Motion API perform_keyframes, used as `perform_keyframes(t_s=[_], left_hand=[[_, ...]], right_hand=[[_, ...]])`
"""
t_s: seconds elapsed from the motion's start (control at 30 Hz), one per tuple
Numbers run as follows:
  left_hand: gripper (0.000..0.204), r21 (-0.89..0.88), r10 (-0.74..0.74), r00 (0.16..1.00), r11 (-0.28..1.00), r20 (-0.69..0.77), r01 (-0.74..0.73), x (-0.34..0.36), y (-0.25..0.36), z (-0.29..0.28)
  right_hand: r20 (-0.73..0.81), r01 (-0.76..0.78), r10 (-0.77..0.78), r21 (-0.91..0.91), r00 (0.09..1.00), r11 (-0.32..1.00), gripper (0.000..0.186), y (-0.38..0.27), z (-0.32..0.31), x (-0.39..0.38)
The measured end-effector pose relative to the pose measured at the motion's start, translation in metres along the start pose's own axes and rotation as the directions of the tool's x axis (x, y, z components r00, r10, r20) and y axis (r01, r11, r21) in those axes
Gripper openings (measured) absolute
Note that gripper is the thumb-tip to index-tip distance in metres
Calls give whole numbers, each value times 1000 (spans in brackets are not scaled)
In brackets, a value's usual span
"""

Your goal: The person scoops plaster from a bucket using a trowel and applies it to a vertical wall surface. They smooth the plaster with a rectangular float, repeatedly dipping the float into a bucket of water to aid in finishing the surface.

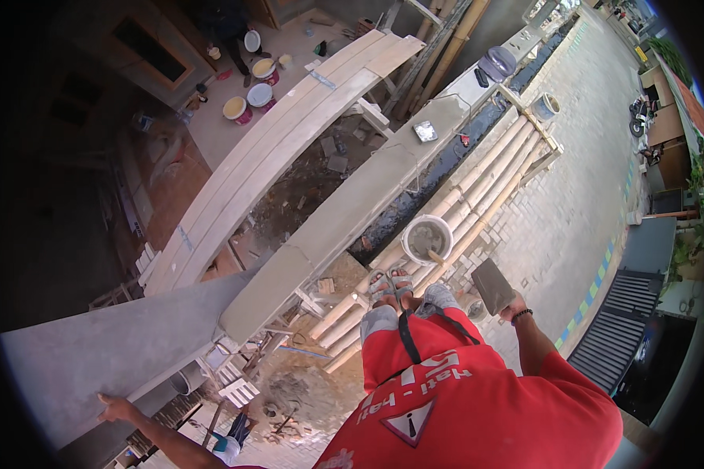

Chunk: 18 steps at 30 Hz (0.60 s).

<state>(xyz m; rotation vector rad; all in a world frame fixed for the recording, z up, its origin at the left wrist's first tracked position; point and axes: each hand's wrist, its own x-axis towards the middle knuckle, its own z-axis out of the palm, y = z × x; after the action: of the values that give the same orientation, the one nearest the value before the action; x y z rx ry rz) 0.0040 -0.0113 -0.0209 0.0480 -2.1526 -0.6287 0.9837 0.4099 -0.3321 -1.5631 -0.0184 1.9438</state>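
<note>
My right hand (513,306) grips a plastering trowel (493,284) with a flat rectangular blade, held out over the paving on the right. At the lower left, my left hand (115,407) rests against the edge of a smooth grey plastered wall (117,344), its fingers apart and holding nothing. Beyond my feet, a white bucket (407,241) with grey mortar and a wooden-handled tool in it stands on bamboo poles (477,184). A long plastered ledge (328,199) runs away beside me. On it lies a small silvery square object (425,131).
My sandalled feet (391,285) stand on the bamboo platform above a dark water channel (399,211). Curved pale boards (266,148) span the left. Paint buckets (260,95) and a person (231,35) are beyond, another person (235,438) below. A paved street (579,195) lies right.
</note>
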Motion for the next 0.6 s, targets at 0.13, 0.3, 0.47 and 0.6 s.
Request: perform_keyframes(t_s=[0.13,0.3,0.47,0.6], left_hand=[[111,20,-44,999,999,30,43,-18,8,2],[112,60,50,999,997,-12,-49,5,-8,-1],[107,80,-59,992,996,114,50,-27,5,6],[106,68,18,998,997,53,-21,-8,5,-9]], right_hand=[[111,18,-5,-114,994,993,27,-22,10,14],[147,18,11,-199,989,980,26,-30,69,11],[158,25,10,-213,987,977,28,-44,61,6],[176,-26,76,-270,981,962,28,-36,90,-1]])
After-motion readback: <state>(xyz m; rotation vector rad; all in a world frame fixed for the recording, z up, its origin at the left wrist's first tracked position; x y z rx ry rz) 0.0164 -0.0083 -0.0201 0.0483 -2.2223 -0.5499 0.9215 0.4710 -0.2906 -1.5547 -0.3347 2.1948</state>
